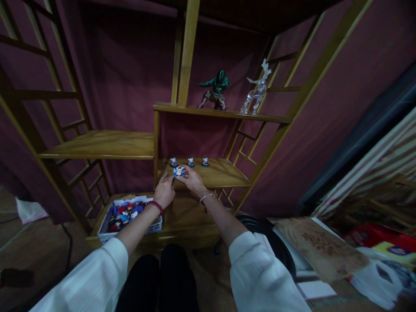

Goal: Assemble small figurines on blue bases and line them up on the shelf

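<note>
The right hand (188,176) is pinched around a small blue figurine (178,173) at the near edge of the shelf (224,173). The left hand (164,190) is half-curled just beside it; I can't tell whether it grips. Farther back stand three small figurines (190,163); near left sits an open box (106,236).

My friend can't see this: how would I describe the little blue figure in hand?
On the wooden shelf unit, one level below the clear deer, three small figures stand in a row. In front of them, the right hand holds the little blue figure. Bright blue and held, it differs from those three, which stand on dark bases.
</note>
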Demonstrator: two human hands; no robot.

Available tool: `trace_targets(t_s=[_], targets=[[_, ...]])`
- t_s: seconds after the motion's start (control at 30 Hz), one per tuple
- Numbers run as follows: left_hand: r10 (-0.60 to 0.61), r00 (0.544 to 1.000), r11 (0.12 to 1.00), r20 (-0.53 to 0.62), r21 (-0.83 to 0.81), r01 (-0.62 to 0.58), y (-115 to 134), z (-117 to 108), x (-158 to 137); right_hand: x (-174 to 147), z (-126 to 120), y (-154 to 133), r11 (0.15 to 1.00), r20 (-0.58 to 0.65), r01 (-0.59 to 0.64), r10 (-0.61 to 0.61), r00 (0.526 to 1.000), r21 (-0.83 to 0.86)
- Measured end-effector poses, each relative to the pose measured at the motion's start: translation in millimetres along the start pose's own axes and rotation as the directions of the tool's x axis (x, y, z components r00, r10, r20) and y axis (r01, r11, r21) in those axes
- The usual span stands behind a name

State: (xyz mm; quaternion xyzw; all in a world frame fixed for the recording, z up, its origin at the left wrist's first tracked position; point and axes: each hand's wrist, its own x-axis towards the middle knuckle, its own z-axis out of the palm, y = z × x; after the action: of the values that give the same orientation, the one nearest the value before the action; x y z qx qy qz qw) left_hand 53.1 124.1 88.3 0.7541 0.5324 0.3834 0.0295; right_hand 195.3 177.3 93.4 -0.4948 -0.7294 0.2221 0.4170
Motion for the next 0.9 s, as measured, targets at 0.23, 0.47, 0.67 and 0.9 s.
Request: trace_targets(t_s=[0.23,0.47,0.67,0.9], targets=[[0.002,1.0,0.999,0.018,0.033,-0.003,-0.9,3.0,7.8,9.9,2.2,1.9,0.999,0.006,0.013,-0.013,1.0,-0.039],[0.011,1.0,1.0,0.017,0.021,-0.011,-0.2,6.0,11.7,16.8,3.1,0.8,0.997,0.013,0.027,-0.026,1.0,-0.071],[-0.011,1.0,0.998,0.013,0.065,0.01,0.2,9.3,15.4,23.8,5.2,5.2,0.995,0.009,0.0,0.001,1.0,-0.101],[-0.023,1.0,0.996,-0.004,0.089,0.023,1.4,11.5,15.4,25.5,7.5,8.6,0.996,0.011,0.003,-0.002,1.0,-0.085]])
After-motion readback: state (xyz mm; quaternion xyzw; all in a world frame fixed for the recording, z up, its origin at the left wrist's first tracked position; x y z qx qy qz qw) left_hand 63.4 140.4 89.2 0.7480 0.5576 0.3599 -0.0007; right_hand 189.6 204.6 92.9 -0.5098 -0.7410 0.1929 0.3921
